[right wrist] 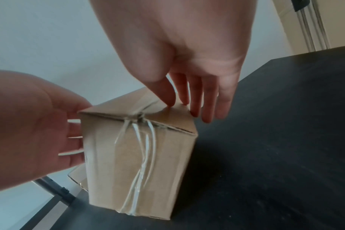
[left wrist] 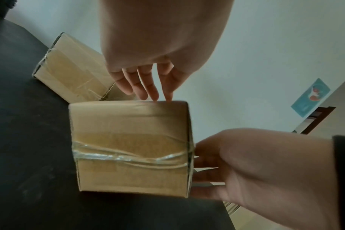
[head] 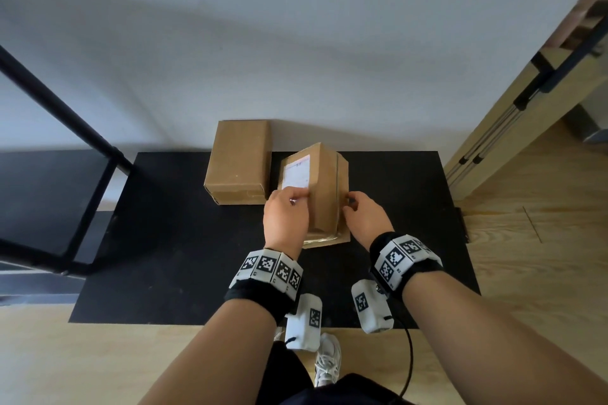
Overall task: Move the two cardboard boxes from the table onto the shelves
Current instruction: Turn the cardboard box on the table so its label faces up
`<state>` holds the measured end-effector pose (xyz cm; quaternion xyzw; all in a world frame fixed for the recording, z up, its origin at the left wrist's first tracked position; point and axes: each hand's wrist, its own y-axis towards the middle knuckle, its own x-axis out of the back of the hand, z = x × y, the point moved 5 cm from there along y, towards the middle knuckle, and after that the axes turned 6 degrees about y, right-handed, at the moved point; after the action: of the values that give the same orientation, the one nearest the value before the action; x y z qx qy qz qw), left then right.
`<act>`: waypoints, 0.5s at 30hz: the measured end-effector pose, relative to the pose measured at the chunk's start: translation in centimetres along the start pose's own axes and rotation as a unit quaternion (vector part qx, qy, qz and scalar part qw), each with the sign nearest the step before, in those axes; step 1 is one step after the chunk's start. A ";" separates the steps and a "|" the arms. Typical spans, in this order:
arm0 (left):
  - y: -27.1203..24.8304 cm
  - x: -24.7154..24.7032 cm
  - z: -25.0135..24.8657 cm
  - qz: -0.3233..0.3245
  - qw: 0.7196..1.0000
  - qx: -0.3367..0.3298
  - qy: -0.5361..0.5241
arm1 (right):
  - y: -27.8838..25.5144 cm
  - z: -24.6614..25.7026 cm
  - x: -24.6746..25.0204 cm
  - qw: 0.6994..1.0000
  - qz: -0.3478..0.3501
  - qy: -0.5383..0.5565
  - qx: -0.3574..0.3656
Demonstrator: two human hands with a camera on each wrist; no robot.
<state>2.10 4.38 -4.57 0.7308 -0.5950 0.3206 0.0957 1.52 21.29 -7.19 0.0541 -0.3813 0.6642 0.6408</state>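
Note:
Two brown cardboard boxes are on the black table (head: 184, 240). The plain box (head: 237, 162) (left wrist: 69, 68) lies flat at the back. To its right stands the taped box with a white label (head: 320, 189) (left wrist: 130, 147) (right wrist: 138, 155), one end towards me. My left hand (head: 285, 218) (right wrist: 29, 124) lies with straight fingers (left wrist: 148, 87) against its labelled left side. My right hand (head: 366, 219) (left wrist: 246, 163) touches its right side, thumb on the top edge and fingers (right wrist: 207, 101) down the side. Neither hand is curled round it.
A black metal shelf frame (head: 65, 122) with a dark shelf board (head: 49, 194) stands to the left of the table. A light wooden unit with metal rails (head: 526, 102) rises on the right. A white wall is close behind the boxes. Wooden floor (head: 526, 256) surrounds the table.

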 end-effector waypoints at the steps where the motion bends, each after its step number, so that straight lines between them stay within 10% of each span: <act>1: -0.1 -0.2 0.2 0.011 1.000 -0.006 0.008 | 0.0 -0.2 0.2 1.000 -0.010 -0.006 0.007; 15: -0.2 -1.3 2.3 0.078 0.995 0.054 0.030 | -0.1 -1.9 0.8 0.999 -0.013 0.004 -0.035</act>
<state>2.94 4.25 -7.03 0.6759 -0.6292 0.3806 0.0491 2.23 22.99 -8.06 0.0342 -0.4010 0.6421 0.6525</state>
